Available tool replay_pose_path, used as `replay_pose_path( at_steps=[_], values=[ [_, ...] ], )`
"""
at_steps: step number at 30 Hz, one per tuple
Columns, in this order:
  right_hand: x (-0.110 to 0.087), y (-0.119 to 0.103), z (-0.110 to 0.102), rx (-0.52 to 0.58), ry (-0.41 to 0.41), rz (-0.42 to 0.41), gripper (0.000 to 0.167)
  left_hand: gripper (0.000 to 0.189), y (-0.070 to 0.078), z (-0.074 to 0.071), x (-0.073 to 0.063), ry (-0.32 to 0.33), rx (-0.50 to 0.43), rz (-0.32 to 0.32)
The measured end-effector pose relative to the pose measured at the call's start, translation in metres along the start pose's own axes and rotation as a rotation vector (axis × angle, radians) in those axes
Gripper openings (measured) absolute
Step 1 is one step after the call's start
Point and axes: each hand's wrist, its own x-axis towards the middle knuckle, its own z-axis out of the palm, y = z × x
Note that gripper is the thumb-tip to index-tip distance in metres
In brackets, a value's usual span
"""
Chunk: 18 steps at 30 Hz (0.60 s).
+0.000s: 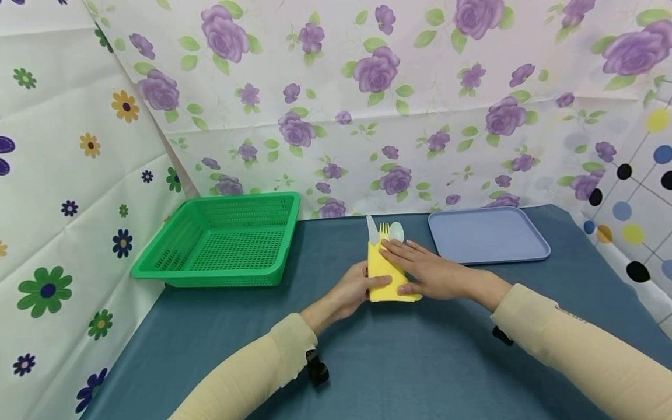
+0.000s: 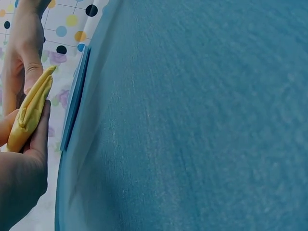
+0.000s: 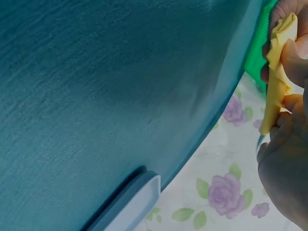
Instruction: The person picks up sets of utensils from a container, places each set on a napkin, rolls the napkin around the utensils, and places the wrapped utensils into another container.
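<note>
A folded yellow napkin [image 1: 385, 271] is held up over the table as a pouch. Out of its top stick a white knife [image 1: 372, 230], a yellow fork [image 1: 385, 230] and a pale spoon [image 1: 396, 231]; their lower parts are hidden inside. My left hand [image 1: 350, 290] grips the napkin by its left side, thumb across the front and fingers behind. From the right, my right hand [image 1: 433, 271] lays its straight fingers over the front near the top, with the thumb by the lower right part. The left wrist view shows the napkin [image 2: 31, 108] edge-on, layered and fairly thin.
Back left on the blue-covered table [image 1: 362, 361] stands a green perforated basket [image 1: 226, 280]. A light blue tray [image 1: 488, 236] lies at the back right. Flowered cloth [image 1: 336, 105] hangs behind the table, with more patterned sheets along the left and right sides.
</note>
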Motion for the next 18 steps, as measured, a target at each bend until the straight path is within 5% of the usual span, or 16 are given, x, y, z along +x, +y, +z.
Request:
replay_pose_path(
  at_steps=[18],
  values=[
    [-0.005, 0.001, 0.014, -0.035, 0.2, -0.045, 0.083, 0.043, 0.001, -0.006, -0.002, 0.029, -0.029, 0.043]
  ],
)
